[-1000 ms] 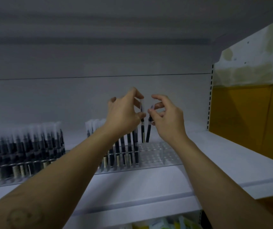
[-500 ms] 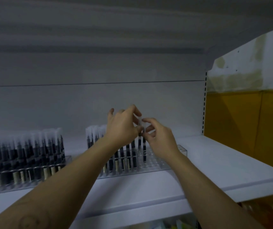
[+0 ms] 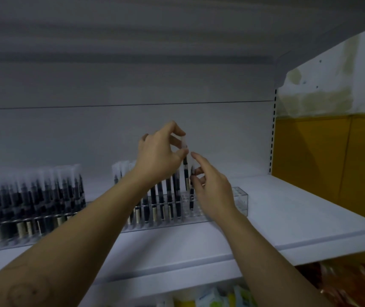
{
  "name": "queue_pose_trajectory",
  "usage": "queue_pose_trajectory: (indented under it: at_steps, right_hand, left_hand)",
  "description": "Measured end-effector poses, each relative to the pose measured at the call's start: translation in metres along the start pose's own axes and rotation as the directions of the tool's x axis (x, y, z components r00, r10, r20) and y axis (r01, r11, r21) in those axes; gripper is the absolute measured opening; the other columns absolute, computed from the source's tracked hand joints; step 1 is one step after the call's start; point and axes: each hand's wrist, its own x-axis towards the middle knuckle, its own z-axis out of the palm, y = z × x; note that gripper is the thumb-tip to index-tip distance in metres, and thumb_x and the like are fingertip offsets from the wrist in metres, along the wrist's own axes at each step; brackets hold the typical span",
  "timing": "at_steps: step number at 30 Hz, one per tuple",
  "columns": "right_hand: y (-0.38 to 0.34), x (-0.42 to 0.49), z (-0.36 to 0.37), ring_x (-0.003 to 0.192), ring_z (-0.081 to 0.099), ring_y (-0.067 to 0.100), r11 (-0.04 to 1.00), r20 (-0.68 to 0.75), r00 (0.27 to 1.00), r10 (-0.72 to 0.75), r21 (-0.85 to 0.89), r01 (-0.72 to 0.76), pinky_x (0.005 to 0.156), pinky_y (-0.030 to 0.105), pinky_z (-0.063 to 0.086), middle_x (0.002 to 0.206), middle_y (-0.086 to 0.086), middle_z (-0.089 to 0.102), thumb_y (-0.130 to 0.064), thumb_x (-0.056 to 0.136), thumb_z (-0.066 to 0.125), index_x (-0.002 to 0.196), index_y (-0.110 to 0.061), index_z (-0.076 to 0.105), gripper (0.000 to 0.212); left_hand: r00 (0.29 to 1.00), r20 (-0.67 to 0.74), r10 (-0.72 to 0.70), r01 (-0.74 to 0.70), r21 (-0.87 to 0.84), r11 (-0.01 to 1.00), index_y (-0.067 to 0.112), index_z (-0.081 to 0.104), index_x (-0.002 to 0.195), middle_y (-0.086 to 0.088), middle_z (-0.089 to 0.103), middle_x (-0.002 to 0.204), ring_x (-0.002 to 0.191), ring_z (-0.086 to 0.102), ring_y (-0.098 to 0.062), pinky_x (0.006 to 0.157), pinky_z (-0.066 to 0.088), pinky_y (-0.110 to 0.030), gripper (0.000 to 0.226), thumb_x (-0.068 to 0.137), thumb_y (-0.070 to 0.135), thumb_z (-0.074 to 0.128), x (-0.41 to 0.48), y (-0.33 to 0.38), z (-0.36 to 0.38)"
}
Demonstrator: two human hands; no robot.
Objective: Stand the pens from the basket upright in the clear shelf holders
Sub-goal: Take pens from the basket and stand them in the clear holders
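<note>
One pen (image 3: 185, 171) is hanging just above the clear holder (image 3: 241, 201) (right end unfilled), left hand (image 3: 159, 156) pinching its cap; right hand (image 3: 213, 191) is curling beside a seated pen (image 3: 191, 196), grip unclear. Best keeping it vertical while lowering.

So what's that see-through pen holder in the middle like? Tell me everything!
The clear holder is a long see-through plastic-looking box with rows of small holes on top. It sits flat on the white shelf. Dark pens with frosted caps stand upright in its left part; its right end is empty.
</note>
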Motion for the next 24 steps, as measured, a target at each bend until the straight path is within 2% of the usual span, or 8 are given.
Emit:
queue_pose_trajectory:
  at_steps: [6, 9, 13, 18, 20, 24]
  right_hand:
    - [0.000, -0.004, 0.000, 0.089, 0.060, 0.012, 1.000, 0.044, 0.999, 0.022, 0.000, -0.022, 0.081, 0.032, 0.055, 0.116, -0.006, 0.059, -0.016, 0.096, 0.056, 0.146, -0.045, 0.029, 0.064]
    - [0.001, -0.006, 0.000, 0.088, 0.061, 0.013, 1.000, 0.048, 0.999, 0.010, 0.018, -0.011, 0.080, 0.035, 0.056, 0.117, -0.003, 0.060, -0.014, 0.096, 0.055, 0.147, -0.047, 0.025, 0.067]
    - [0.002, -0.008, -0.001, 0.087, 0.060, 0.013, 1.000, 0.053, 0.999, 0.007, -0.003, -0.007, 0.079, 0.032, 0.055, 0.117, -0.002, 0.060, -0.013, 0.096, 0.055, 0.148, -0.047, 0.021, 0.070]
    - [0.002, -0.010, -0.003, 0.086, 0.057, 0.013, 1.000, 0.086, 0.996, 0.027, 0.007, -0.027, 0.079, 0.030, 0.054, 0.106, -0.005, 0.056, -0.011, 0.096, 0.054, 0.148, -0.049, 0.020, 0.073]
    - [0.002, -0.010, -0.003, 0.085, 0.057, 0.013, 0.999, 0.093, 0.995, 0.040, 0.015, -0.042, 0.080, 0.030, 0.054, 0.106, -0.005, 0.056, -0.009, 0.096, 0.053, 0.147, -0.050, 0.021, 0.073]
    - [0.001, -0.010, -0.003, 0.086, 0.057, 0.014, 0.998, 0.102, 0.993, 0.053, 0.022, -0.056, 0.081, 0.031, 0.054, 0.109, -0.003, 0.058, -0.008, 0.096, 0.054, 0.147, -0.051, 0.019, 0.075]
  left_hand:
    - [0.998, 0.020, -0.054, 0.053, 0.036, 0.998, 0.034, 0.047, 0.100, 0.018, 0.063, 0.089, 0.085, 0.062, -0.010, 0.098, 0.042, -0.054, 0.028, 0.085, 0.031, 0.071, 0.000, -0.004, -0.008]
    - [0.998, 0.021, -0.067, 0.067, 0.028, 0.997, 0.034, 0.047, 0.100, 0.019, 0.062, 0.087, 0.084, 0.060, -0.008, 0.099, 0.041, -0.055, 0.028, 0.085, 0.031, 0.071, -0.005, -0.010, -0.007]
    - [0.994, -0.006, -0.105, 0.105, 0.040, 0.994, 0.032, 0.050, 0.098, 0.020, 0.058, 0.083, 0.083, 0.058, -0.007, 0.105, 0.035, -0.056, 0.021, 0.088, 0.032, 0.068, -0.007, -0.007, 0.001]
    - [0.971, 0.106, -0.214, 0.209, 0.051, 0.977, 0.032, 0.051, 0.084, 0.018, 0.057, 0.078, 0.083, 0.060, -0.011, 0.105, 0.036, -0.058, 0.014, 0.089, 0.026, 0.063, 0.003, -0.006, 0.004]
    - [0.967, 0.143, -0.213, 0.207, 0.060, 0.977, 0.031, 0.052, 0.078, 0.014, 0.061, 0.079, 0.085, 0.061, -0.012, 0.106, 0.036, -0.059, 0.016, 0.090, 0.024, 0.061, 0.008, -0.003, 0.006]
    - [0.952, 0.212, -0.219, 0.169, 0.229, 0.959, 0.029, 0.055, 0.082, 0.010, 0.063, 0.077, 0.080, 0.057, -0.010, 0.110, 0.025, -0.060, 0.011, 0.090, 0.034, 0.059, 0.011, 0.007, 0.010]
